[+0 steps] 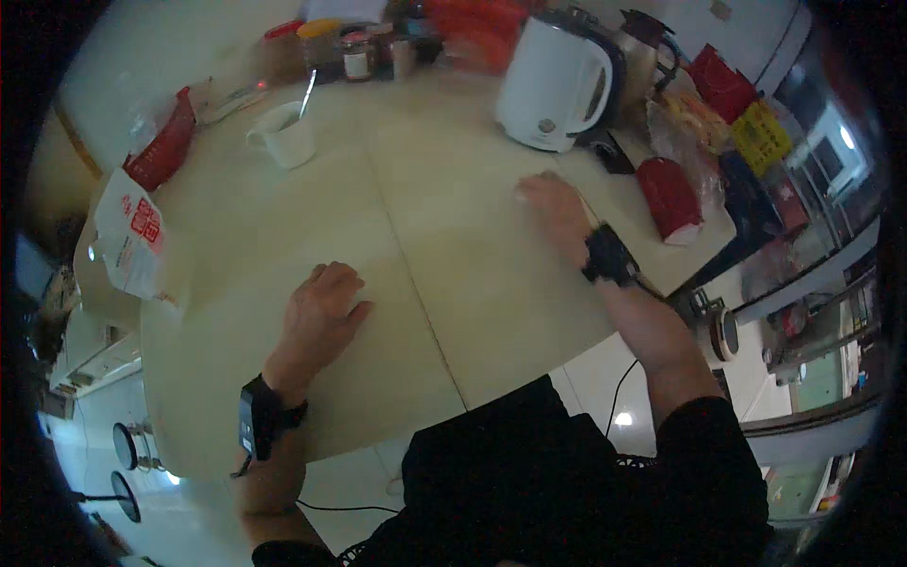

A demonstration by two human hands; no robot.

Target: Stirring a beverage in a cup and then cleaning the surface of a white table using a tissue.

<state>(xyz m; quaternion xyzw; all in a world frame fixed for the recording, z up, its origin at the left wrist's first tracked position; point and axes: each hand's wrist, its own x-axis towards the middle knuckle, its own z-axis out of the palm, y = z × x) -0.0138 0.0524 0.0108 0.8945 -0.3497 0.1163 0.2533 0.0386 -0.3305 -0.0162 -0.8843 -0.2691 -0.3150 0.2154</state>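
My left hand (322,312) is over the pale table (283,227), holding nothing, with its thumb apart from loosely curled fingers. Farther out, to the right of the seam in the tabletop, is my right hand (556,209); motion blurs its fingertips. A black device is strapped to each wrist. Just beyond the right hand stands a white electric kettle (545,85) with its handle to the right. A white mug (285,138) with a metal spoon handle (308,92) sticking out stands toward the table's far left.
Lidded jars (358,57) line the back, beside a red plastic bag (482,32). A steel jug (638,57), a red packet (669,198) and a yellow packet (762,136) crowd the right. Leftward are a red basket (164,145) and a printed white bag (131,237).
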